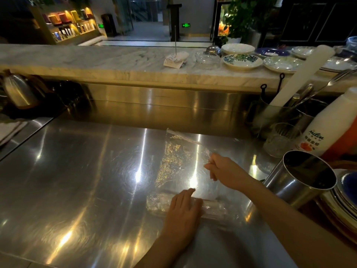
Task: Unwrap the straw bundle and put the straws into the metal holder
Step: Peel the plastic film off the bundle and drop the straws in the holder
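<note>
Dim bar, marble ledge behind, scuffed steel counter [77, 180] glaring. Straw bundle [212, 206] left of metal holder [301, 182], half-rolled in crinkly clear wrap [177, 161]. Left hand [183, 211] flat, pressing bundle; right hand [224, 169] pinching wrap edge.

Glossy brushed-steel counter [77, 180], crinkled clear plastic wrap [179, 161], shiny metal holder [297, 182]

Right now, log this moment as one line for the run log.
step: unwrapping | left hand: pressing straw bundle on counter | right hand: pulling clear wrap | metal holder: no straws visible
</note>
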